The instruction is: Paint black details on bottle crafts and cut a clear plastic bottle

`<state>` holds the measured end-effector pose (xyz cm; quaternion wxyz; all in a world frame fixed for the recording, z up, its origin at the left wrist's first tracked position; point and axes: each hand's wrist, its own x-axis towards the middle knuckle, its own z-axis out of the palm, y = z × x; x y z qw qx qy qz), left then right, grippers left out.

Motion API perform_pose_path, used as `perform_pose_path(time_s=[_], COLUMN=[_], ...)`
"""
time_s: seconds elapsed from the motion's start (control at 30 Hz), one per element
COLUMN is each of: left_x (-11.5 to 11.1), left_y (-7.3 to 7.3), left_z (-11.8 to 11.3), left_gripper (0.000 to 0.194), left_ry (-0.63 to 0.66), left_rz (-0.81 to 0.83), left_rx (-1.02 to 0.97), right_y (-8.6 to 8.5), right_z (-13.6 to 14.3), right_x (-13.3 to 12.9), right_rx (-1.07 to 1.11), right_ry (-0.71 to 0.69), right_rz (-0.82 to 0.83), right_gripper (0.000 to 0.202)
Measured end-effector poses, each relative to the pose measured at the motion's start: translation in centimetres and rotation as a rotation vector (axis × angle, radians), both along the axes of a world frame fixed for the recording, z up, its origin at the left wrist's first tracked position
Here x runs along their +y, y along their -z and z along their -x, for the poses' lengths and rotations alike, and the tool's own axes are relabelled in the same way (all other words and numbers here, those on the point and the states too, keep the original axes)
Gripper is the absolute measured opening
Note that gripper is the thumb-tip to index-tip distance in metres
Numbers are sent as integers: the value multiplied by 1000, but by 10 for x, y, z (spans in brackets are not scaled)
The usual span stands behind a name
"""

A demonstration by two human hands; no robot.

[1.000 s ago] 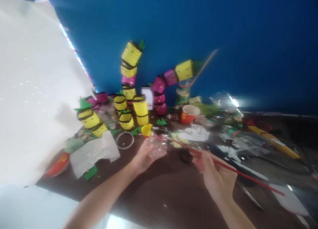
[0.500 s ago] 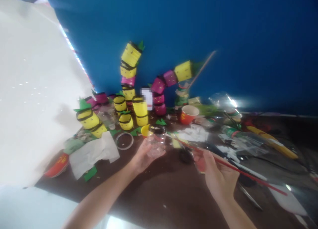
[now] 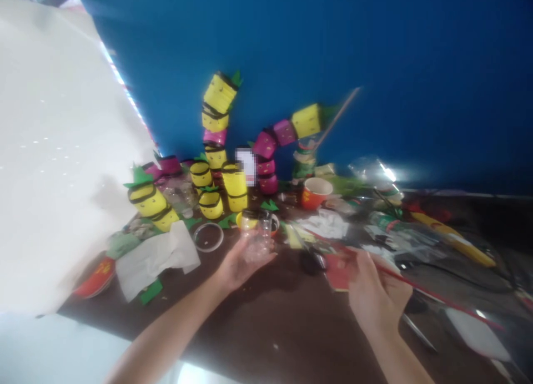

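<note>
My left hand [image 3: 237, 264] is wrapped round a clear plastic bottle piece [image 3: 257, 245] with a black band along its top, held low above the table. In my right hand [image 3: 377, 295] is a long, thin red paintbrush [image 3: 441, 298], its handle slanting down to the right. The brush's far end is blurred and points toward the bottle piece, apart from it. Close behind the bottle piece sits a small yellow container [image 3: 240, 220], partly hidden. A red flat piece [image 3: 336, 273] lies beneath the fingers of my right hand.
Yellow and purple painted cup shapes [image 3: 235, 187] with black bands stand at the back. A red paper cup [image 3: 314, 196], crumpled white paper [image 3: 327, 224], scissors [image 3: 418, 333] and a yellow tool [image 3: 458, 242] lie rightward. A clear ring [image 3: 208, 237] and white paper [image 3: 156, 259] lie left.
My right hand has moved right with the paintbrush, and its far end has come away from the bottle piece. My left hand has shifted slightly left with the bottle piece.
</note>
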<state>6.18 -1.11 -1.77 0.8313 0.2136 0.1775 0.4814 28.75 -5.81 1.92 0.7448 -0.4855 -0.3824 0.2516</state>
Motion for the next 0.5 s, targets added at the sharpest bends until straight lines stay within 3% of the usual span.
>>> perform_pose_path(time_s=[0.1, 0.17, 0.5], left_x=[-1, -2, -1], left_y=[-1, -1, 4], left_z=[0, 0, -2], left_gripper=[43, 44, 52], left_ry=[13, 28, 74], left_rz=[-34, -43, -102], left_rx=[23, 50, 103], right_y=[-10, -13, -2], right_z=[3, 5, 6], right_x=[-2, -3, -6], right_rx=[120, 114, -7], right_ry=[-233, -312, -314], right_rz=[-60, -45, 33], right_gripper=[17, 15, 20])
